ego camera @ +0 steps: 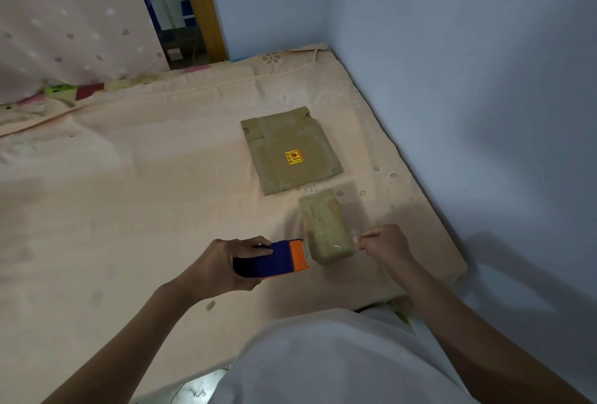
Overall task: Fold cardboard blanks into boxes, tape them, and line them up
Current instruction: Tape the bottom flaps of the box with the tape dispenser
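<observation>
A small folded cardboard box (324,226) stands on the peach bed sheet (145,193) near the bed's right edge. Just left of it my left hand (223,261) grips a blue and orange tape dispenser (274,260), whose orange end is close to the box. On the box's right side my right hand (384,243) pinches the end of a clear tape strip (355,238) stretched across the box. Beyond the box lies a flat stack of cardboard blanks (290,150) with a yellow and red sticker on top.
The bed sits in a corner of blue walls (452,80) at the right and back. A dotted pink curtain (64,15) and a wooden door frame (206,6) stand at the far left. My white-clothed lap (323,361) fills the lower foreground.
</observation>
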Demonstrator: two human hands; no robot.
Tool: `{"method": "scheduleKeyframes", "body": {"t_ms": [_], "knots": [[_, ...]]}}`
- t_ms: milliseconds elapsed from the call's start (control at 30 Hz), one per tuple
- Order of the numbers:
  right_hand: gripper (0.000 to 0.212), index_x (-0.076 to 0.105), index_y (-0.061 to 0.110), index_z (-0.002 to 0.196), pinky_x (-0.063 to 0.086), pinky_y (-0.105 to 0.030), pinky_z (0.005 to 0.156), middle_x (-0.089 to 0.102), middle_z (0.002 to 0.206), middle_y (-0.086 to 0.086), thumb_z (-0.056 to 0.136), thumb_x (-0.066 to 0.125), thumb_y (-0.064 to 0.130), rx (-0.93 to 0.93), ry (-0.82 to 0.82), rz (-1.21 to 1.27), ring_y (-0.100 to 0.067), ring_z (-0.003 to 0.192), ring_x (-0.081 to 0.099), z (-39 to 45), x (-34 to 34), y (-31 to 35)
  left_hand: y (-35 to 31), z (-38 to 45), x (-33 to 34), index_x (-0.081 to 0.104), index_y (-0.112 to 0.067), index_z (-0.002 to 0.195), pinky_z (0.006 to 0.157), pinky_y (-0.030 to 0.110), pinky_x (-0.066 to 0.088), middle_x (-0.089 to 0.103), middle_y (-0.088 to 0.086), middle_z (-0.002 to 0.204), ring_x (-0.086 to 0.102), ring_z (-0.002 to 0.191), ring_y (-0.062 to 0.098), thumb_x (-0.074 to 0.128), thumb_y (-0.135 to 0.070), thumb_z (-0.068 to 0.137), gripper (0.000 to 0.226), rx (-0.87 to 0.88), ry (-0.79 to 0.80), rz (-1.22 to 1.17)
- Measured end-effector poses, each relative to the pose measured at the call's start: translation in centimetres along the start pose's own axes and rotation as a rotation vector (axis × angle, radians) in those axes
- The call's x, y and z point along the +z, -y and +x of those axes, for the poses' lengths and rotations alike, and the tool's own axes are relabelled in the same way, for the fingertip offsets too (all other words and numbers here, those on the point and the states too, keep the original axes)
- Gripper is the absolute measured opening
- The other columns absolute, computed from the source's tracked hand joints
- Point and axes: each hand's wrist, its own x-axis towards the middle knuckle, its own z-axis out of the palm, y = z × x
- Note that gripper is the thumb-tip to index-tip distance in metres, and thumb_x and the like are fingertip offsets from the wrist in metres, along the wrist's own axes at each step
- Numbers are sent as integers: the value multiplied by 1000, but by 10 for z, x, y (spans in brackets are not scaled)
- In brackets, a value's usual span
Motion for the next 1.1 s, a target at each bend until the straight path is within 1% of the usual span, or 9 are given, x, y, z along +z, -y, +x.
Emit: {"method": "scheduleKeyframes", "body": {"t_ms": [133, 200, 400, 500, 633, 833, 967, 1033, 1100], "knots": [[19, 72, 27, 65, 57, -34, 83, 75, 73, 5, 82, 80, 24, -13, 16, -10, -14, 82, 70, -1, 1, -3, 4, -3, 3, 64, -31, 131, 87, 22, 57, 57, -21, 135, 61, 114, 1, 86, -21, 75, 61, -1, 4, 3], [19, 72, 28, 65, 57, -35, 84, 75, 74, 5, 82, 80, 24, -19, 21, -17, -16, 82, 71, -1, 1, -3, 5, -4, 5, 64, -30, 130, 86, 23, 57, 57, -22, 135, 62, 112, 2, 86, -20, 75, 61, -6, 8, 2], [26, 67, 31, 60, 50, -26, 80, 76, 81, 3, 83, 77, 23, -47, -27, -77, -18, 89, 69, -2, 3, -4, 9, -2, 8, 64, -33, 131, 87, 22, 57, 56, -24, 135, 61, 113, 2, 86, -19, 74, 63, -27, 28, -7], [23, 70, 31, 62, 52, -27, 80, 76, 82, 3, 83, 77, 23, -54, -29, -81, -18, 88, 70, -2, 5, -5, 12, 0, 9, 62, -35, 132, 88, 21, 56, 55, -25, 135, 60, 113, 0, 85, -20, 75, 63, -32, 48, 16], [7, 80, 22, 76, 53, -28, 79, 77, 85, 3, 82, 77, 24, -56, -36, -104, -19, 88, 70, -1, 7, -4, 16, 3, 11, 62, -34, 132, 88, 18, 55, 54, -25, 136, 59, 113, -1, 85, -22, 76, 62, -39, 78, 32], [12, 78, 24, 68, 46, -24, 71, 77, 83, 5, 80, 73, 21, -21, -35, -146, -20, 86, 69, 2, 10, -4, 17, 12, 17, 62, -32, 131, 90, 11, 51, 54, -25, 135, 59, 110, -2, 84, -19, 75, 62, -62, 122, 49], [25, 67, 27, 57, 40, -22, 60, 71, 72, 6, 80, 72, 20, -5, -31, -185, -23, 80, 67, 3, 8, -4, 14, 21, 22, 62, -32, 132, 89, 6, 47, 55, -23, 134, 59, 106, -4, 83, -20, 76, 61, -73, 151, 76], [22, 68, 26, 61, 38, -21, 58, 71, 74, 5, 81, 71, 19, -1, -29, -199, -22, 80, 68, 5, 8, -5, 13, 26, 25, 62, -33, 132, 89, 4, 45, 55, -23, 135, 59, 103, -6, 82, -21, 76, 60, -79, 167, 89], [19, 69, 26, 64, 41, -22, 61, 70, 75, 5, 81, 70, 17, 11, -25, -194, -23, 83, 69, 8, 10, -8, 13, 30, 27, 62, -33, 132, 88, 3, 43, 55, -23, 135, 58, 100, -6, 82, -21, 77, 60, -82, 179, 98]]}}
